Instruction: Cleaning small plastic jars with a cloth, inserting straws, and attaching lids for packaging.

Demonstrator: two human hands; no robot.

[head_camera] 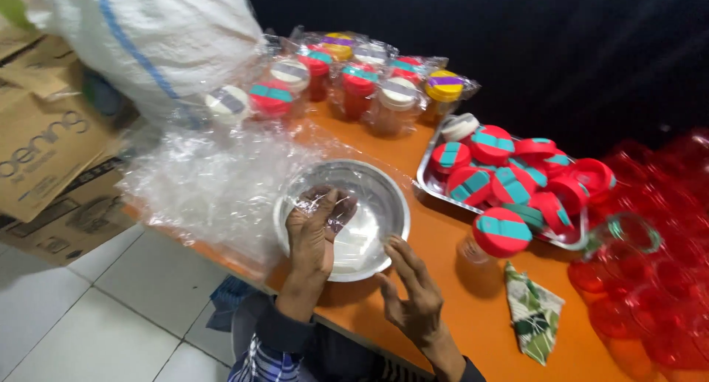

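Head camera, looking down on an orange worktop (443,242), smooth and glossy. At centre, a round metal bowl (373,197), shiny, shallow, with a thin rolled rim. Left hand (314,231) laid over the bowl's near-left rim, fingers (325,205) bunched together and clamped on a crumpled bit of clear plastic film (325,201) inside the bowl. Right hand (413,297) just beside the bowl's near edge, fingertips touching or nearly touching the rim, fingers spread apart and holding nothing. Left of the bowl, a loose heap of wrinkled transparent plastic sheet (207,183), hanging over the worktop edge. Right of the bowl, a rectangular steel tray (428,183) piled with round red lids (502,231) crossed by teal bands. Behind, a cluster of small clear jars (358,87) with red, yellow and white caps, wrapped in film. Far right, a mass of translucent red plastic containers (650,279). Near the right hand, a folded cloth (533,319) with a green leaf print. Upper left, a white woven sack (155,35) and brown cardboard boxes (44,153); below, pale floor tiles (96,315).
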